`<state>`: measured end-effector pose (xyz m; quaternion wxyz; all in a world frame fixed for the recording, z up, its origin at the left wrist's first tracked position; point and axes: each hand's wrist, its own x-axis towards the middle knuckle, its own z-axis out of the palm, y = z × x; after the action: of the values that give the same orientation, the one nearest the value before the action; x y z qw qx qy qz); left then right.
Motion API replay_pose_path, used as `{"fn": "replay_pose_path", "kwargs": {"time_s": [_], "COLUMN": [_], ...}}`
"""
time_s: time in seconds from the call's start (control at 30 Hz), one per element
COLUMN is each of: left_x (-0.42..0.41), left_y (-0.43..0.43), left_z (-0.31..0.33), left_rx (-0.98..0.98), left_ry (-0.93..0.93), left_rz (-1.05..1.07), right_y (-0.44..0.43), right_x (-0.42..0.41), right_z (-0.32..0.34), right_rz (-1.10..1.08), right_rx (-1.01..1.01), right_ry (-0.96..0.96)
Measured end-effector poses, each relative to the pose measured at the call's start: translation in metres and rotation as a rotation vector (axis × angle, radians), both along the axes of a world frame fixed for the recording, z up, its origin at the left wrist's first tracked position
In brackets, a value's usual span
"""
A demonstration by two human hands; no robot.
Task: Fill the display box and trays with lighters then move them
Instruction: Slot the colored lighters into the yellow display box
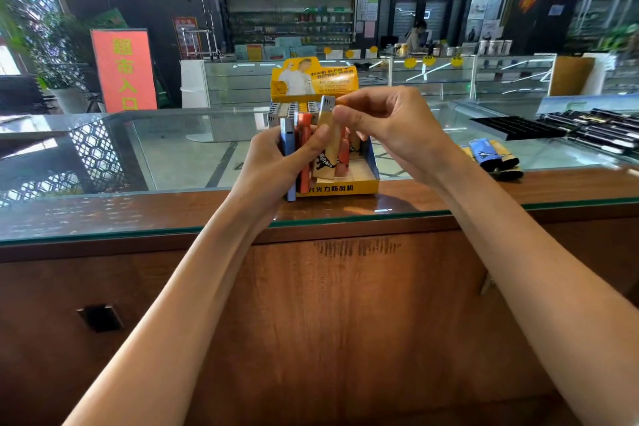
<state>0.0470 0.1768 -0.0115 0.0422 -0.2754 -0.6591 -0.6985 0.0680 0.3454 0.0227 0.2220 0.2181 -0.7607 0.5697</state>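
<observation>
A yellow display box (359,185) stands on the glass counter, its back rows packed with lighters (294,108) and its front compartments partly bare. My left hand (276,162) grips a bunch of lighters, blue and orange among them (303,149), just in front of the box. My right hand (387,124) pinches the top of a tan lighter (327,145) that stands in that bunch. Both hands hide much of the box's left front.
Three loose lighters (491,156) lie on the counter to the right. A black tray (518,126) and a tray of dark lighters (601,131) sit at the far right. The glass top (138,162) overlies a wooden cabinet (345,304). Shop shelves stand behind.
</observation>
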Motion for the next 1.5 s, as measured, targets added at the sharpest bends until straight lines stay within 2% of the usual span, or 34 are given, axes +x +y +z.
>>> {"fn": "replay_pose_path", "kwargs": {"time_s": [0.1,0.23,0.33,0.43,0.6,0.93,1.07,1.17,1.27,1.4,1.5], "left_x": [-0.001,-0.001,-0.003,-0.005,0.0,0.009,0.01,0.011,0.012,0.014,0.018], "left_y": [0.003,0.003,0.003,0.003,-0.01,-0.028,-0.03,-0.028,-0.024,-0.016,-0.01], "left_z": [0.001,0.002,0.001,0.001,0.001,-0.002,-0.004,-0.004,-0.004,-0.004,-0.003], "left_rx": [0.009,0.08,0.156,0.187,0.124,0.068,0.087,0.101,0.141,0.178,0.182], "left_ry": [-0.055,-0.081,-0.143,-0.18,-0.147,-0.097,-0.117,-0.127,-0.171,-0.231,-0.238], "left_rz": [0.015,-0.045,-0.045,-0.072,-0.149,-0.151,-0.19,-0.222,-0.267,-0.312,-0.354], "right_y": [0.014,0.034,0.037,0.032,0.023,0.023,0.023,0.02,0.007,-0.009,-0.01], "right_x": [-0.002,-0.013,-0.025,-0.033,-0.042,-0.045,-0.044,-0.033,-0.01,0.012,0.012], "right_z": [0.004,0.01,0.008,0.004,0.002,-0.002,-0.005,-0.009,-0.011,-0.012,-0.009], "right_rz": [0.036,-0.208,-0.394,-0.46,-0.527,-0.484,-0.572,-0.629,-0.409,0.116,0.274], "right_rx": [-0.118,-0.185,-0.077,0.073,0.253,0.388,0.429,0.359,0.223,0.055,0.061], "right_ry": [-0.048,-0.002,0.048,0.108,0.194,0.176,0.204,0.26,0.21,-0.114,-0.207]}}
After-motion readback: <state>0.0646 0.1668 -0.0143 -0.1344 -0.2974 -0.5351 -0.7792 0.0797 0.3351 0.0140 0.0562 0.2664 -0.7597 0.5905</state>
